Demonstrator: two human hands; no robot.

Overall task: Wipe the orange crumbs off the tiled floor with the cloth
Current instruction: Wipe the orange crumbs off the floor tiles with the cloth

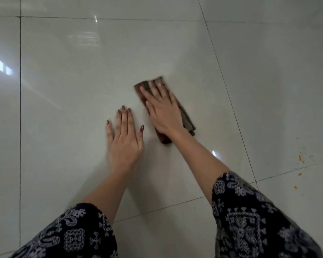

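Glossy tiled floor [82, 81], folded cloth [187, 121], orange crumbs [300, 157]

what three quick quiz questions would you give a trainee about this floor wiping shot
1. True or false: the right hand lies with straight fingers on top of the cloth.
2. Where are the orange crumbs? A) under the cloth B) off to its right, apart from it C) far to its left
3. Short answer: what does the left hand rest on?

Key: 1 true; 2 B; 3 the bare tiled floor.
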